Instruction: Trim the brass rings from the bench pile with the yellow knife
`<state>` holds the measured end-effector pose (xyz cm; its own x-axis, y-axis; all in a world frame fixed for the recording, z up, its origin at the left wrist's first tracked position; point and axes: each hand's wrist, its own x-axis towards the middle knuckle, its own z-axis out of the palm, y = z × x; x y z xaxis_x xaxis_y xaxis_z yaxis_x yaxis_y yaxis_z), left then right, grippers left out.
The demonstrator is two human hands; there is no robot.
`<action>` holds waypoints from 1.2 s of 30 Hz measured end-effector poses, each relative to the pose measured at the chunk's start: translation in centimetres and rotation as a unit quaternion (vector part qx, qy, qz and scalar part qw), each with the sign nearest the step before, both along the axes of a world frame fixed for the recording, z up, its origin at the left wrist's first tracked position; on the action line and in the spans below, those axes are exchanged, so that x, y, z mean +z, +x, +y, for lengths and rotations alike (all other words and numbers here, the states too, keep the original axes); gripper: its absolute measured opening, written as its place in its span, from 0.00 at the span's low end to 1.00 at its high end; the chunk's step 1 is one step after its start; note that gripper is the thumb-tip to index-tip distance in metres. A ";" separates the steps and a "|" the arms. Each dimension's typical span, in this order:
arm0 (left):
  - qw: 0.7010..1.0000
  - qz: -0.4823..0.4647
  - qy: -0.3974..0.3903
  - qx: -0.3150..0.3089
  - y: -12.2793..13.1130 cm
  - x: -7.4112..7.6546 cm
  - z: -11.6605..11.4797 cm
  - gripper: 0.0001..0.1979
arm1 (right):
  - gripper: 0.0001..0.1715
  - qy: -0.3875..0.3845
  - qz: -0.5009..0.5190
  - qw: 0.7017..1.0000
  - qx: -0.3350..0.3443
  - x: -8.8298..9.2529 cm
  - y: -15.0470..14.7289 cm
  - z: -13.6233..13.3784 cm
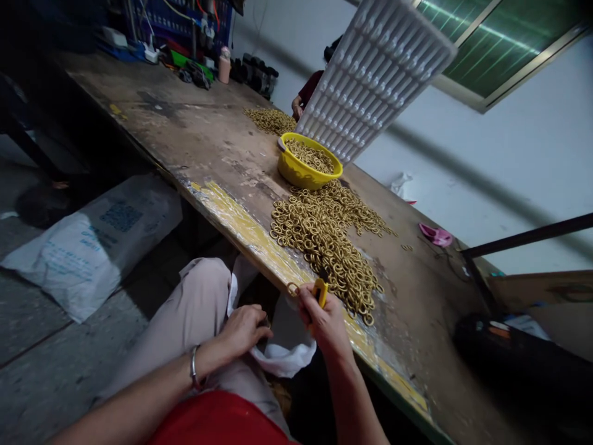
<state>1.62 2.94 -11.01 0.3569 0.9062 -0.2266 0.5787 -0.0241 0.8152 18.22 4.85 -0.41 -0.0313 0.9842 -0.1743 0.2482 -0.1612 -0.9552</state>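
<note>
My right hand (pixel 327 318) is closed at the table's front edge. It grips a yellow utility knife (pixel 320 292), and a brass-coloured ring (pixel 292 288) is pinched at its fingertips. Lower and to the left, my left hand (pixel 243 330) is over my lap with its fingers curled in. A small dark thing shows at those fingertips, too unclear to name. Below and between the hands, a white bag (pixel 290 358) hangs open under the table edge. Just beyond my right hand lies a large heap of brass-coloured rings (pixel 331 232).
A yellow basin (pixel 301 173) full of rings stands behind the heap, before a tilted ribbed plastic panel (pixel 375 74). Another person's hand (pixel 297 107) is near a farther ring pile (pixel 271 120). A printed white sack (pixel 97 247) lies on the floor; a pink item (pixel 435 235) sits at right.
</note>
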 end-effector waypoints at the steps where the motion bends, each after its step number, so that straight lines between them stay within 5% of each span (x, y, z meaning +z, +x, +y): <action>1: 1.000 0.004 0.005 -0.005 0.0 -0.1 -0.1 0.09 | 0.23 -0.004 0.011 1.000 -0.003 -0.1 -0.2 -0.3; 11: 1.000 -0.001 0.000 0.026 0.1 -0.2 -0.3 0.08 | 0.22 0.019 0.039 0.998 -0.035 -0.6 1.2 -1.5; 20: 0.977 -0.180 -0.094 0.063 -0.3 2.4 -0.2 0.18 | 0.21 -0.012 0.035 0.999 0.038 -0.6 1.3 -2.6; 22: 0.947 -0.274 -0.157 0.058 -0.6 3.4 -0.4 0.21 | 0.21 -0.006 0.014 0.997 0.078 -0.4 1.4 -2.7; 27: 0.794 -0.517 -0.314 0.059 -0.6 5.5 -1.1 0.23 | 0.21 0.018 0.006 0.987 0.159 -0.2 1.4 -2.5; 31: 0.769 -0.542 -0.333 0.068 -0.4 6.3 -1.2 0.18 | 0.20 0.025 0.006 0.982 0.186 -0.3 1.5 -2.3; 36: 0.788 -0.511 -0.337 0.064 -0.6 7.3 -1.4 0.14 | 0.16 0.072 -0.035 0.977 0.195 0.1 1.1 -2.5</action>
